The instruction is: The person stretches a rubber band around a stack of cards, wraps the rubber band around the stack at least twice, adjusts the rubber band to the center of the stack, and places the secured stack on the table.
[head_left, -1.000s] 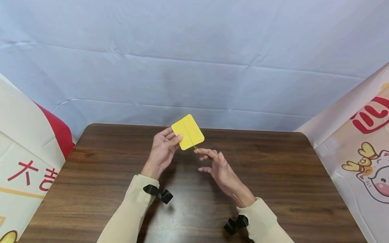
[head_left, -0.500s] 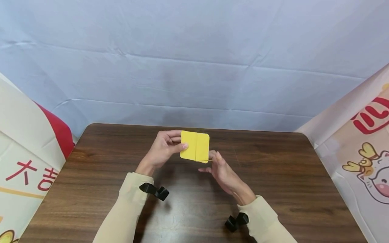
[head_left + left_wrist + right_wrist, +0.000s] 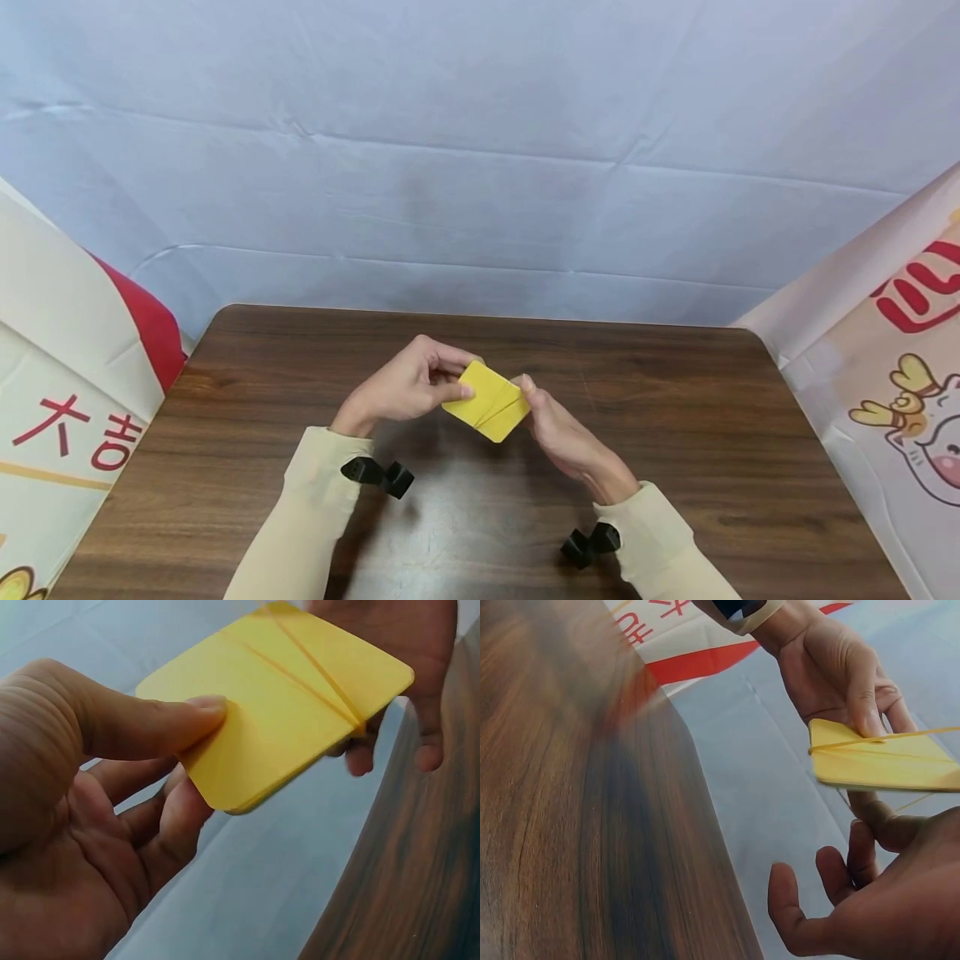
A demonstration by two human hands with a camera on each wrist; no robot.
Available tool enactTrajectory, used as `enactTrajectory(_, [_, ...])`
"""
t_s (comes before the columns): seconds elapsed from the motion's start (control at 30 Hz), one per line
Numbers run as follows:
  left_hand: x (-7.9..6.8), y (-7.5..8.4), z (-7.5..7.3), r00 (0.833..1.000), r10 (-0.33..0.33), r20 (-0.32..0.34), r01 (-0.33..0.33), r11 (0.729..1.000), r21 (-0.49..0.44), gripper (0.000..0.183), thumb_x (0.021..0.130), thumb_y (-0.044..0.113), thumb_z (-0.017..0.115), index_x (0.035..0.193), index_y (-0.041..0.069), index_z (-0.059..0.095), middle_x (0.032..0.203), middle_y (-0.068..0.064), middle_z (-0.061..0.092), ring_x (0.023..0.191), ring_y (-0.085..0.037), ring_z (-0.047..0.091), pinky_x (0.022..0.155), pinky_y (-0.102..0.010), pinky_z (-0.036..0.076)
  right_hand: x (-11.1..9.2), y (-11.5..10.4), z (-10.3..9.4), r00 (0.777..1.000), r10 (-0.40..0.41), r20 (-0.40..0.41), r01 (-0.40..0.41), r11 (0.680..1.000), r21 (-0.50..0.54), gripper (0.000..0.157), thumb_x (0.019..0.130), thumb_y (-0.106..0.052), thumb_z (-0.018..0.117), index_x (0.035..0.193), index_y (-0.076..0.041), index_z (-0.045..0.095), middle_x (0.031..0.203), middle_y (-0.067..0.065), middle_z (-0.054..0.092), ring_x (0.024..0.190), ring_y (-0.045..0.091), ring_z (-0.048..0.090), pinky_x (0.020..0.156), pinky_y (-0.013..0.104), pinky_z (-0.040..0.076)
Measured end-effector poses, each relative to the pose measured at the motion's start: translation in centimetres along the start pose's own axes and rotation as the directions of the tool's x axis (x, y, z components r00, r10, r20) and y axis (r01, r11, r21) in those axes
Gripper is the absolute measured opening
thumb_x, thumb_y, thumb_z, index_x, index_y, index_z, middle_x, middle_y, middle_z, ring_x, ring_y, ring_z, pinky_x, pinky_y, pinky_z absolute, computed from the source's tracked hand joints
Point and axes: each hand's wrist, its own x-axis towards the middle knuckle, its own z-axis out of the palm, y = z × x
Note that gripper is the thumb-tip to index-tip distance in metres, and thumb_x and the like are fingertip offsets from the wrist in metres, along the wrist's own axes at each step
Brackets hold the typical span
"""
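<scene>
A thin stack of yellow cards (image 3: pixel 480 392) with rounded corners is held tilted above the table. My left hand (image 3: pixel 408 385) pinches its left side, thumb on top and fingers underneath. Around the cards runs a thin yellow rubber band (image 3: pixel 313 669), whose two strands cross the top face at an angle and meet at one edge. My right hand (image 3: pixel 564 437) is at the right side of the cards, and the band stretches toward its thumb and forefinger. Its other fingers are spread and loosely bent in the right wrist view. The exact pinch on the band is hidden.
Below the hands lies a dark brown wooden table (image 3: pixel 675 417). A pale cloth (image 3: pixel 480 167) hangs behind it, and printed cloths (image 3: pixel 885 358) hang at the sides. Each wrist wears a black camera mount (image 3: pixel 378 475).
My left hand has lowered and turned the cards, bringing them toward my right hand. The band, earlier a single line with a short loose end, is now drawn out at an angle across the cards.
</scene>
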Motion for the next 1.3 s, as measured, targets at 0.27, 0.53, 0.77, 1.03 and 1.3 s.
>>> enactTrajectory(0.27, [-0.2, 3.0, 0.5, 0.999, -0.037, -0.028, 0.038, 0.999, 0.037, 0.027, 0.082, -0.011, 0.063, 0.109, -0.006, 0.064, 0.091, -0.016, 0.069, 0.079, -0.028, 0.067, 0.068, -0.037, 0.054, 0.5, 0.7, 0.0, 0.992, 0.067, -0.110, -0.064, 0.998, 0.028, 0.066, 0.097, -0.057, 0.028, 0.095, 0.003, 0.057, 0.093, 0.013, 0.053, 0.092, 0.025, 0.047, 0.089, 0.038, 0.034])
enactTrajectory(0.53, [0.0, 1.7, 0.6, 0.998, -0.041, -0.055, 0.044, 0.997, 0.058, 0.028, 0.083, -0.007, 0.065, 0.111, -0.002, 0.065, 0.093, -0.011, 0.070, 0.080, -0.021, 0.068, 0.067, -0.033, 0.055, 0.4, 0.8, -0.3, 0.992, 0.049, -0.118, -0.048, 0.999, 0.010, 0.062, 0.099, -0.052, 0.027, 0.101, 0.002, 0.058, 0.092, 0.014, 0.056, 0.089, 0.025, 0.050, 0.084, 0.038, 0.037])
enactTrajectory(0.77, [0.0, -0.2, 0.4, 0.993, -0.063, -0.099, 0.070, 0.995, 0.067, 0.028, 0.082, -0.003, 0.068, 0.109, 0.007, 0.067, 0.091, -0.002, 0.070, 0.077, -0.016, 0.067, 0.066, -0.032, 0.055, 0.1, 0.5, -0.9, 0.979, 0.024, -0.200, -0.020, 1.000, 0.020, 0.047, 0.098, -0.041, 0.036, 0.113, -0.003, 0.059, 0.105, 0.013, 0.058, 0.104, 0.027, 0.050, 0.089, 0.043, 0.038])
enactTrajectory(1.03, [0.2, -1.0, 0.8, 0.970, -0.088, -0.229, 0.106, 0.992, 0.067, 0.025, 0.081, -0.001, 0.069, 0.106, 0.003, 0.065, 0.090, -0.004, 0.070, 0.073, -0.016, 0.067, 0.064, -0.031, 0.054, 0.1, 1.2, -1.3, 0.927, -0.192, -0.321, 0.073, 0.935, -0.348, 0.058, 0.080, -0.033, 0.075, 0.128, -0.017, 0.048, 0.102, 0.007, 0.054, 0.094, 0.025, 0.054, 0.081, 0.041, 0.046])
enactTrajectory(1.3, [0.1, -1.9, 1.5, 0.950, -0.174, -0.258, 0.151, 0.983, -0.109, 0.047, 0.083, -0.007, 0.064, 0.126, 0.002, 0.050, 0.093, -0.020, 0.068, 0.079, -0.029, 0.068, 0.067, -0.034, 0.052, 0.3, 1.7, -2.0, 0.897, -0.384, -0.221, 0.075, 0.624, -0.778, 0.100, 0.058, -0.047, 0.086, 0.142, -0.029, 0.034, 0.112, -0.002, 0.042, 0.101, 0.014, 0.042, 0.083, 0.040, 0.040])
